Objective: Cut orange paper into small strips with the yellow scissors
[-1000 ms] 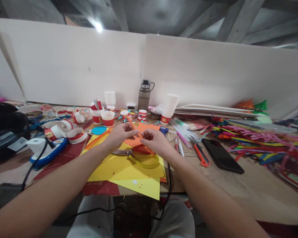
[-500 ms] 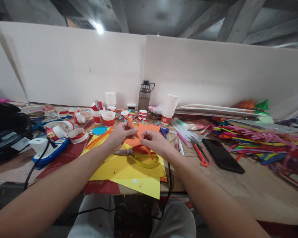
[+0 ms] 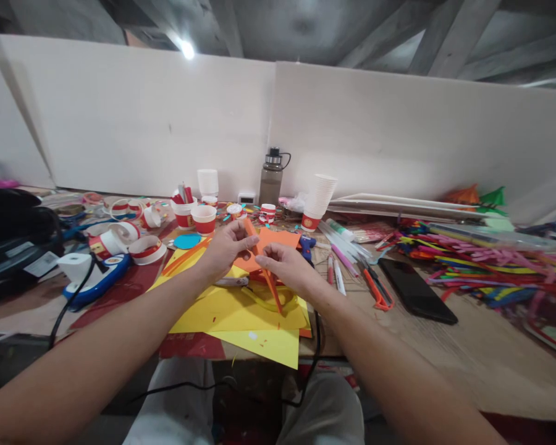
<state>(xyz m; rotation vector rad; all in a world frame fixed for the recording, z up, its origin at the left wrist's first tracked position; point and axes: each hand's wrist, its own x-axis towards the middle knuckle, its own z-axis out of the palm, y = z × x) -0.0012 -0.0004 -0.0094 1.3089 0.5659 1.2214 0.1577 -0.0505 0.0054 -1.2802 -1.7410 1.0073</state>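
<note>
Between my two hands is an orange paper strip, held slanting, its lower end hanging toward me. My left hand pinches the strip near its upper part. Close beside it, my right hand has thumb and fingers closed on the same strip. Under the hands lie yellow paper sheets and an orange sheet. Scissors with yellow handles rest on the yellow paper, partly hidden by the strip and my hands. More orange strips lie left of my left hand.
Paper cups and a cup stack stand at the back, beside a bottle. Rightward lie markers, an orange cutter, a phone and pipe cleaners. A blue-white power strip sits left.
The strip's lower end has swung down and slightly left, hanging more steeply. Both hands keep hold of it; my right hand has shifted slightly left.
</note>
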